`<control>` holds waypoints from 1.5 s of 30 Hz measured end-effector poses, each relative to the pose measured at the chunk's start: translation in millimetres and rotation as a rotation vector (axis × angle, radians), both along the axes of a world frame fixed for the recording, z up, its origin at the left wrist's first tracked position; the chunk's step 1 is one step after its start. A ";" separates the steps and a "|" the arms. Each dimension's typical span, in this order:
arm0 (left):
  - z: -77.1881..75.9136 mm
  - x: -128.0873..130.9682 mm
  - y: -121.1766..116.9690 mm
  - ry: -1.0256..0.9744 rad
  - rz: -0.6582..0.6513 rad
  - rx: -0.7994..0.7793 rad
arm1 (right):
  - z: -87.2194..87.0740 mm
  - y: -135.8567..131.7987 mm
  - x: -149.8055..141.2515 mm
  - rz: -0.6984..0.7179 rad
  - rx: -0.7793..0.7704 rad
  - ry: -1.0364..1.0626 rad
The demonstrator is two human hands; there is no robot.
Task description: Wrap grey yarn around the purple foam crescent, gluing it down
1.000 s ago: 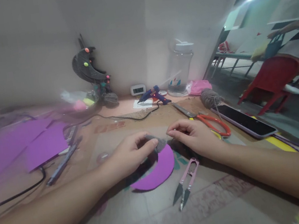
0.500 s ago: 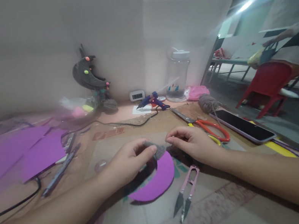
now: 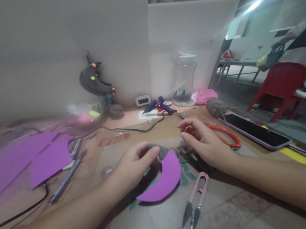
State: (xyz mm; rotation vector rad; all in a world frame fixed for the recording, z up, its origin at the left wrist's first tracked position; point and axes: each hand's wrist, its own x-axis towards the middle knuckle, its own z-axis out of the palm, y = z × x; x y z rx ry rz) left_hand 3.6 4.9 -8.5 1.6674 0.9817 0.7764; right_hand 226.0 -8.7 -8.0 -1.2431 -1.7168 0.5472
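Observation:
My left hand [image 3: 140,162] pinches the upper end of a purple crescent [image 3: 164,179] between thumb and fingers. Grey yarn [image 3: 162,151] covers that end, and the bare purple part curves down toward me. To its right, my right hand [image 3: 200,137] is raised with thumb and fingertips drawn together; whatever they hold is too fine to make out. Pink thread snips [image 3: 198,195] lie below it, blades pointing toward me. Orange-handled scissors [image 3: 228,136] are partly hidden behind my right hand. A ball of grey yarn [image 3: 216,107] sits farther back on the right.
Purple sheets [image 3: 50,160] and a pen [image 3: 68,178] lie left. At the back stand a dark crescent ornament [image 3: 95,79], a small clock [image 3: 142,100], a blue glue gun [image 3: 159,105] with a trailing cord and a clear bottle [image 3: 184,79]. A phone [image 3: 253,130] lies right; a person stands beyond.
My right hand has moved up and away from the crescent, to the right. My left hand keeps its hold on the wrapped end. The whole view has shifted slightly.

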 end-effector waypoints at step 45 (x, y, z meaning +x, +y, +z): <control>2.2 0.7 0.9 -0.001 0.028 0.048 | 9.4 -11.4 -9.7 0.251 -0.100 -0.315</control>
